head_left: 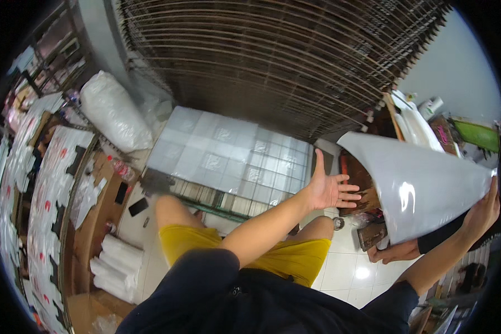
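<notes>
A large, glossy, translucent plastic sheet (423,183) curves through the air on my right. At its far right corner, my right hand (482,210) pinches the edge. My left hand (332,192) is open, fingers spread and thumb up, just short of the sheet's left edge and holding nothing. In front of my knees lies a stack of translucent sheets with pale printed marks (217,147), on a green-edged frame. A co-worker's hand (392,253) is below the sheet's lower edge; whether it touches the sheet I cannot tell.
A tall wire drying rack (273,61) stands beyond the stack. To the left are a plastic-wrapped bundle (114,111), a phone (138,207) on the floor, white rolls (117,267) and shelves of printed sheets (58,183). A brown wooden table (357,181) sits partly under the raised sheet.
</notes>
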`<state>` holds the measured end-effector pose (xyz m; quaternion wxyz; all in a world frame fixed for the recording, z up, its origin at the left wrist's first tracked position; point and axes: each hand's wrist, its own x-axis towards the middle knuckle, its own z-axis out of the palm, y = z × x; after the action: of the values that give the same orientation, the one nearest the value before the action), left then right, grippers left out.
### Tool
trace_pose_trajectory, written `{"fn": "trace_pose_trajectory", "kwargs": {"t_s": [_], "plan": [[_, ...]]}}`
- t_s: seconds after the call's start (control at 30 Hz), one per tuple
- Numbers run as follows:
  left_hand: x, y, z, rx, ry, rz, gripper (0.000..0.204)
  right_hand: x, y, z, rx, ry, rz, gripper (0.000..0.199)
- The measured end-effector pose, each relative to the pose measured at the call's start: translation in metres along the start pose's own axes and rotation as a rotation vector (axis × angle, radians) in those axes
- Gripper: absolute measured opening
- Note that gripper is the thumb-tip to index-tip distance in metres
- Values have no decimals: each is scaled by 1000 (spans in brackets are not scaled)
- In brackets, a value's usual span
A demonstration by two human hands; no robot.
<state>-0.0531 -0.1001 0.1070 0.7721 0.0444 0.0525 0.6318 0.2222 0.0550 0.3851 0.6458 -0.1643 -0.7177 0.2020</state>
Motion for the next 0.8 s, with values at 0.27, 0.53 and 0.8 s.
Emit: {"fn": "trace_pose_trajectory", "kwargs": {"t_s": [0.27, 0.53, 0.8], "plan": [[-11, 0, -81, 153, 263, 194, 65, -88, -21, 81, 579, -227, 394, 38], [-62, 34, -92, -120, 426, 658, 34, -166, 30, 112, 422, -105, 776, 47], [-135, 66, -127, -59, 682, 934, 34, -316, 112, 182, 692, -132, 1342, 44]]}}
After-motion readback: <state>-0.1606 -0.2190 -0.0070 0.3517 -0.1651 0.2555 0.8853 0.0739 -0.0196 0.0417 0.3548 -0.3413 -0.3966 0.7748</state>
